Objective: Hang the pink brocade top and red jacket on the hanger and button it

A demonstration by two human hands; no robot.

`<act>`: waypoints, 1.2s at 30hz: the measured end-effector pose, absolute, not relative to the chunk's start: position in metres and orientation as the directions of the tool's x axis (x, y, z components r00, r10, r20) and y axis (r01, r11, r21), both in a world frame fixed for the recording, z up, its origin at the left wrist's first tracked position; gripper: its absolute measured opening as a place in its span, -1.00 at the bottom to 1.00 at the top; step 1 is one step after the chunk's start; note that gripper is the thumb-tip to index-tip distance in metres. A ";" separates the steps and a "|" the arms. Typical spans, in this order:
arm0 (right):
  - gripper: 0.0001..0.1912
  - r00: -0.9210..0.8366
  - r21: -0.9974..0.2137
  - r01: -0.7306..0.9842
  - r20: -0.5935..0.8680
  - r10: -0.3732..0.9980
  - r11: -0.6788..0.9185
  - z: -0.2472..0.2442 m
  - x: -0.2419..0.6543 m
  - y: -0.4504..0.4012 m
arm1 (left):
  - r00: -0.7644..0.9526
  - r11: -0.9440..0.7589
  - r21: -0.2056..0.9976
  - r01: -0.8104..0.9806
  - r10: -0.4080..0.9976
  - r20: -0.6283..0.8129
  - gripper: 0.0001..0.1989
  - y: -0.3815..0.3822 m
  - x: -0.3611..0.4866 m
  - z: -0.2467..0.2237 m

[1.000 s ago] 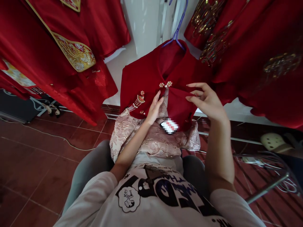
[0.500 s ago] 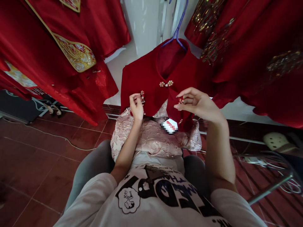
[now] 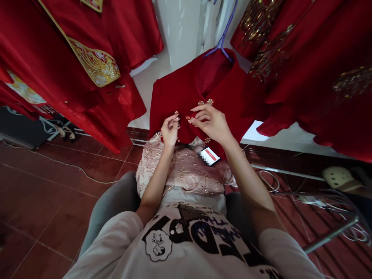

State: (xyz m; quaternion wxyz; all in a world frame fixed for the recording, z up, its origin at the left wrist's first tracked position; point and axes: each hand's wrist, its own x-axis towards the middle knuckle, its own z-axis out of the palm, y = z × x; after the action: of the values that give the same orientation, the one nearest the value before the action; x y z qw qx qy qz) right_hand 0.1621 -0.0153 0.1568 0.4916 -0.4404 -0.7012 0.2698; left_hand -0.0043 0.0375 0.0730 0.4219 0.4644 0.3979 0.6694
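A red jacket hangs in front of me on a purple hanger, its collar fastened by a beaded flower clasp. My left hand pinches a beaded flower button on the left front edge. With thumb and fingertips my right hand grips a beaded loop fastener on the other edge, a short gap from the button. Lower down, another beaded clasp shows below my right hand. Pink brocade fabric lies across my lap with a phone on it.
Red embroidered garments hang at the left, and more with gold beading at the right. A metal rack and a pale clog are at the lower right. A cable runs over the tiled floor.
My right hand has moved left, bringing the jacket's right edge and its loop close to my left hand. The left hand has stayed nearly in place on the button.
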 end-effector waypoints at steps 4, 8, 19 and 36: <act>-0.78 -0.168 -0.755 0.460 0.444 0.880 0.468 0.146 0.143 0.006 | -0.177 -0.326 0.925 -0.196 0.939 0.294 -0.82 0.040 -0.003 0.068; -0.80 -0.118 -0.735 0.510 0.456 0.882 0.448 0.142 0.137 0.013 | -0.198 -0.356 0.912 -0.201 0.927 0.318 -0.80 0.039 0.000 0.067; -0.86 -0.127 -0.670 0.586 0.480 0.868 0.456 0.141 0.131 0.012 | -0.283 -0.478 0.874 -0.087 0.853 0.438 -0.84 0.036 0.000 0.071; -0.89 -0.143 -0.619 0.614 0.522 0.841 0.489 0.137 0.126 0.014 | -0.294 -0.463 0.886 -0.013 0.849 0.439 -0.93 0.038 -0.006 0.072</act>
State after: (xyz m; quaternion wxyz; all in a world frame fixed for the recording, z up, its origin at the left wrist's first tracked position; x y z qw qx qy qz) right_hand 0.1261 0.0140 0.1370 0.4360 -0.4884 -0.7446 0.1299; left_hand -0.0059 0.0377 0.0724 0.3125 0.5054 0.4133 0.6900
